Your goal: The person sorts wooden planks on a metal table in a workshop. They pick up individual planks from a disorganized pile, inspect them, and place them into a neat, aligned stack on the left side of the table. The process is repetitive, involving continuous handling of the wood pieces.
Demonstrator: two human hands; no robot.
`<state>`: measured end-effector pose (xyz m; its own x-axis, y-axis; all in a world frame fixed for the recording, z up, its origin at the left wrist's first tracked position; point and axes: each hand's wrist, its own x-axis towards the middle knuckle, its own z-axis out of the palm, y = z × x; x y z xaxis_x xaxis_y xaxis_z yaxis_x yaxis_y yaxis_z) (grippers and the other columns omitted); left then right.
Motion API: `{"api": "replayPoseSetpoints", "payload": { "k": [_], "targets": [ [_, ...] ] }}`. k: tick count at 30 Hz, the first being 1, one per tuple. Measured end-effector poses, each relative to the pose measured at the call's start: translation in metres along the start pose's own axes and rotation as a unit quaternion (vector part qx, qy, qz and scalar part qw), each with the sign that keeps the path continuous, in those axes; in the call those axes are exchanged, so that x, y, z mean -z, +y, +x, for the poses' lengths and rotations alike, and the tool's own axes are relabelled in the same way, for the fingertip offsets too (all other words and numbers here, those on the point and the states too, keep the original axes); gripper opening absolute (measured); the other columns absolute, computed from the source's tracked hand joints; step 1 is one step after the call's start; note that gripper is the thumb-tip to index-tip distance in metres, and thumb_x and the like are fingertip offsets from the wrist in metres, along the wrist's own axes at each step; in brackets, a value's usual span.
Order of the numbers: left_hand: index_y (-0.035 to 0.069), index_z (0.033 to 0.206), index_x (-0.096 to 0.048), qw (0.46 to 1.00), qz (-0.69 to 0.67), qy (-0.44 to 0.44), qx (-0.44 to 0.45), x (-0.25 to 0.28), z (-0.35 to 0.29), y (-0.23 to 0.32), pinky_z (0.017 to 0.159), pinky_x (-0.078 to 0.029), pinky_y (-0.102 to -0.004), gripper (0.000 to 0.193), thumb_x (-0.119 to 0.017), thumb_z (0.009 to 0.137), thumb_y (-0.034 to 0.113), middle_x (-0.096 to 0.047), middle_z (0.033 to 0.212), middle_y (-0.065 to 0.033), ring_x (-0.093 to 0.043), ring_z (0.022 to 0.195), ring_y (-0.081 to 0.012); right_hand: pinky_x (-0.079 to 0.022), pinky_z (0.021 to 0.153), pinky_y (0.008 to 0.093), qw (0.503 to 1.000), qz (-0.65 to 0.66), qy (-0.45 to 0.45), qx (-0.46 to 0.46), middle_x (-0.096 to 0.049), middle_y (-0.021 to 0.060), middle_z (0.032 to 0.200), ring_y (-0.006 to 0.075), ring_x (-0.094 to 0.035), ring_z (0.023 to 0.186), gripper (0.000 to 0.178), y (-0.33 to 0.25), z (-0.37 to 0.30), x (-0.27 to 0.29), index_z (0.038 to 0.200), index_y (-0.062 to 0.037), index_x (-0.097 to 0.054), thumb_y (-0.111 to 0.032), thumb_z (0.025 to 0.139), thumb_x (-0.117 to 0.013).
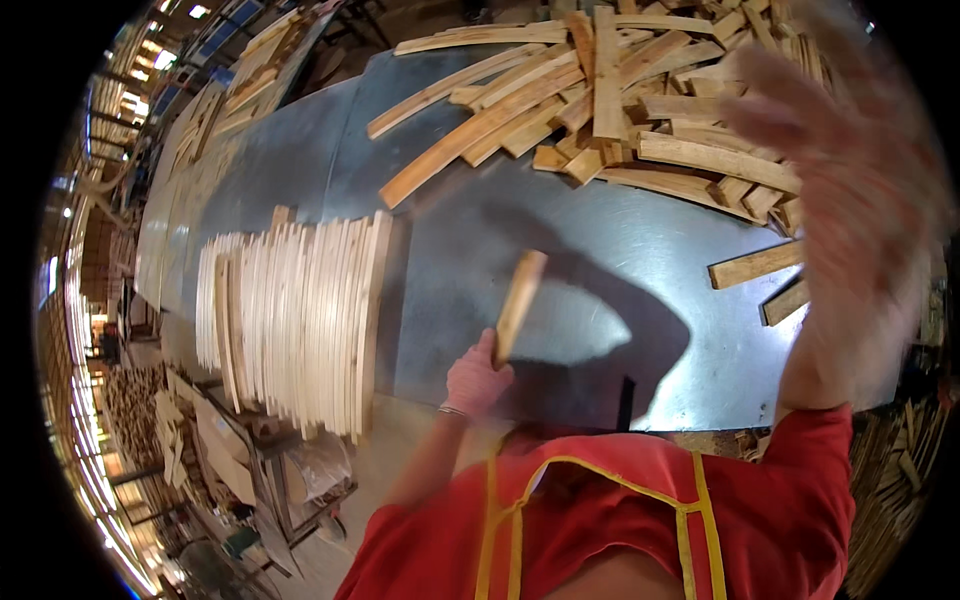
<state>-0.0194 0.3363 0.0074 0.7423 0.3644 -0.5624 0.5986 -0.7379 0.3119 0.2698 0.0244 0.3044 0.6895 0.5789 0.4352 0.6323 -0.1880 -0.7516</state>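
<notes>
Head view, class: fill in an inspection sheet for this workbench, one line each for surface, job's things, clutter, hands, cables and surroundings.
Surface: grey metal-topped table, shiny, with hand shadows on it.
Job's things: short wooden slat gripped at its lower end by the left hand; neat row of slats on edge at the table's left.
Clutter: loose pile of wooden slats at the far side; two stray pieces at the right.
Hands: left hand shut on the slat; right hand raised, blurred, holding nothing.
Cables: nothing seen.
Surroundings: workshop hall, more stacked wood on the left, ceiling lights far off.
</notes>
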Motion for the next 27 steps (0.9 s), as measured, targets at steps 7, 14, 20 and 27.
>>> {"api": "replayPoseSetpoints", "payload": {
  "k": [7,14,20,27],
  "targets": [
    [0.001,0.155,-0.049,0.975,0.044,0.216,-0.016,0.071,-0.009,-0.105,0.100,-0.057,-0.0495,0.071,-0.071,0.091,0.022,-0.065,0.141,-0.0224,-0.067,0.122,-0.0409,-0.042,0.124,0.0414,0.988,-0.118,0.087,0.045,-0.056,0.0198,0.157,0.0317,-0.056,0.144,0.096,-0.089,0.014,0.047,0.157,-0.0027,-0.051,-0.030,0.076,-0.096],
    [0.005,0.151,-0.056,0.920,0.189,0.338,0.058,0.102,-0.021,-0.235,0.118,-0.039,-0.0594,0.066,-0.067,0.089,0.028,-0.056,0.155,-0.0208,-0.051,0.142,-0.0432,-0.041,0.125,0.0414,0.982,-0.120,0.143,-0.024,-0.056,0.0203,0.158,0.0320,-0.055,0.144,0.103,-0.184,0.048,0.034,0.159,-0.0027,-0.047,-0.032,0.074,-0.097],
    [0.006,0.157,-0.051,0.937,0.166,0.307,0.005,0.132,0.007,-0.202,0.122,-0.035,-0.0574,0.075,-0.069,0.091,0.038,-0.048,0.163,-0.0194,-0.047,0.146,-0.0403,-0.040,0.126,0.0414,0.966,-0.178,0.183,-0.048,-0.055,0.0208,0.159,0.0323,-0.055,0.145,0.109,-0.204,0.028,0.042,0.162,-0.0026,-0.043,-0.034,0.073,-0.098],
    [0.007,0.164,-0.044,0.950,0.188,0.226,-0.109,0.090,-0.008,-0.209,0.127,-0.030,-0.0551,0.087,-0.070,0.093,0.051,-0.039,0.173,-0.0179,-0.042,0.151,-0.0369,-0.039,0.127,0.0414,0.954,-0.260,0.146,-0.007,-0.054,0.0214,0.160,0.0326,-0.054,0.146,0.116,-0.158,0.069,0.061,0.165,-0.0025,-0.039,-0.036,0.071,-0.099]
  ]
}}
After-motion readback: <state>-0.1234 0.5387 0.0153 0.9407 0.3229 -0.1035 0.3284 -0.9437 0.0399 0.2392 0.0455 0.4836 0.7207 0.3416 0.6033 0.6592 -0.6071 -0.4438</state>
